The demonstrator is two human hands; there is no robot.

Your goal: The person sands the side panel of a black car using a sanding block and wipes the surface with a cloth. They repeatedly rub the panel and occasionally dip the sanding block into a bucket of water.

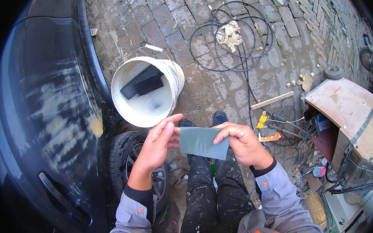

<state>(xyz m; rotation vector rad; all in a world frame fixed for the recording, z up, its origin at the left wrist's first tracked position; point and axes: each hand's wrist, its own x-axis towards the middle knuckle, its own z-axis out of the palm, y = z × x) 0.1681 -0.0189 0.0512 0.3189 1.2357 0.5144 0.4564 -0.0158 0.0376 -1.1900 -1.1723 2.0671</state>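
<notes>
A grey-green rectangular sheet of sandpaper [204,143] is held out over my legs. My right hand [240,144] pinches its right end, thumb on top and fingers underneath. At the left end, my left hand [161,140] has its thumb and index finger stretched out and apart, while its other fingertips reach behind the sheet's edge. Just beyond my left hand stands a white bucket [119,79] of cloudy water, with black blocks [143,83] inside. A dark car panel [65,112] on the left carries pale, scuffed patches and one tan spot.
A car wheel [127,155] sits beside my left forearm. Coiled black cable [195,52] lies on the brick paving around a crumpled pale wad [230,35]. On the right are a wooden strip [272,100], scattered tools and a worn box-shaped cabinet [347,110].
</notes>
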